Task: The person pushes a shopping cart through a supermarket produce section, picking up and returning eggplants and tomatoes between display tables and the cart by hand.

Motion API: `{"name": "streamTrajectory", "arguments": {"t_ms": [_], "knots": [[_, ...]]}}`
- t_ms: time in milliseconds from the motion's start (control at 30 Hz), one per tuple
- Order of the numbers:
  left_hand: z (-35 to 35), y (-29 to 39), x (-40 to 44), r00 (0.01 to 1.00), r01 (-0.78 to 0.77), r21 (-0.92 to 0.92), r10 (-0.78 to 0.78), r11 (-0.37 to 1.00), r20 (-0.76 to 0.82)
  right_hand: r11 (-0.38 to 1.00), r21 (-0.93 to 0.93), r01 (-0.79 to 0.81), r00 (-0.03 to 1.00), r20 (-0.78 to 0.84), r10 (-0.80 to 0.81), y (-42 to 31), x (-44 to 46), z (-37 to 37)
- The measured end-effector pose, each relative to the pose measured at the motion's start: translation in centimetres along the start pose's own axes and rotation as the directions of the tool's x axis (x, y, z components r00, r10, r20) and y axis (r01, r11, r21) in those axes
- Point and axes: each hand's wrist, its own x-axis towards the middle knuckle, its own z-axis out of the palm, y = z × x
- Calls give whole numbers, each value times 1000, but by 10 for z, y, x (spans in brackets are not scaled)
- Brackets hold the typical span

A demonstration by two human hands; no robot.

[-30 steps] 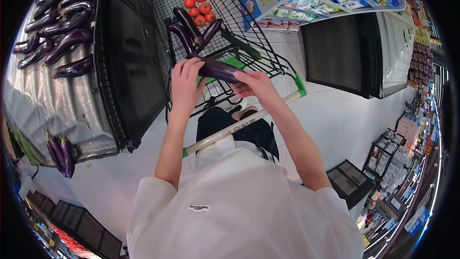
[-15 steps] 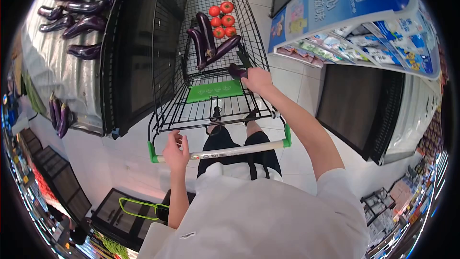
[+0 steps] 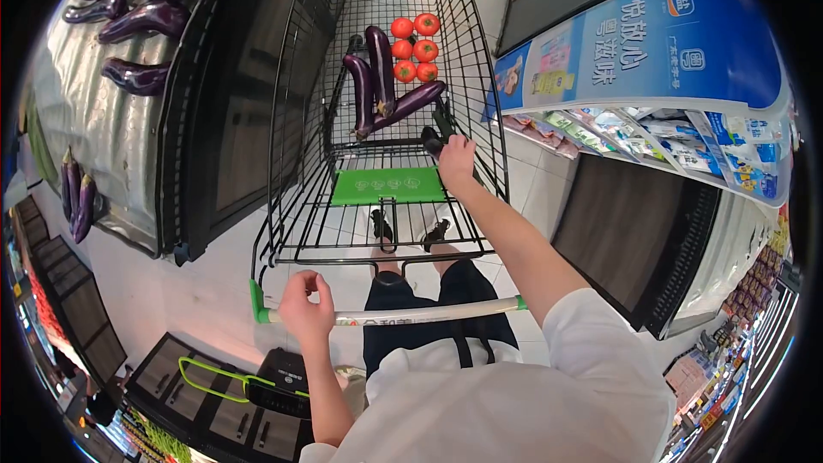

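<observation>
My right hand [image 3: 457,159] reaches into the black wire shopping cart [image 3: 283,141] at its right side, closed on the near end of a dark eggplant [image 3: 432,141]. A long dark green vegetable lies beside that eggplant, partly hidden. Above the left end of the cart handle [image 3: 429,314] is my left hand [image 3: 307,307], fingers curled but apart, with nothing in it. Further in, three eggplants [image 3: 380,69] lie on the cart floor, next to several red tomatoes [image 3: 425,51]. A green panel [image 3: 390,186] spans the near part of the cart.
More eggplants [image 3: 146,21] lie on a silver-covered stand at the left, with others [image 3: 79,197] at its near corner. To the right stands a blue display rack [image 3: 634,43] of packets. A dark cabinet [image 3: 214,394] with a lime-green frame above it is at the lower left.
One eggplant, first held across both hands, is now in my right hand, low in the cart's right side. My left hand let go and moved back to the handle. The view has shifted.
</observation>
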Motion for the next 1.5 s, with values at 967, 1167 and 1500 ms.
{"name": "streamTrajectory", "arguments": {"t_ms": [967,1167,1500], "knots": [[7,59,111,998,-47,225,37,973,46,579,814,-43,932,-177,318,142,-168,-87],[10,91,178,991,-5,241,-28,970,133,581,812,-57,933,-164,320,163,-110,-104],[39,139,309,973,-113,237,60,965,222,257,960,114,882,-217,419,209,-43,-138]]}}
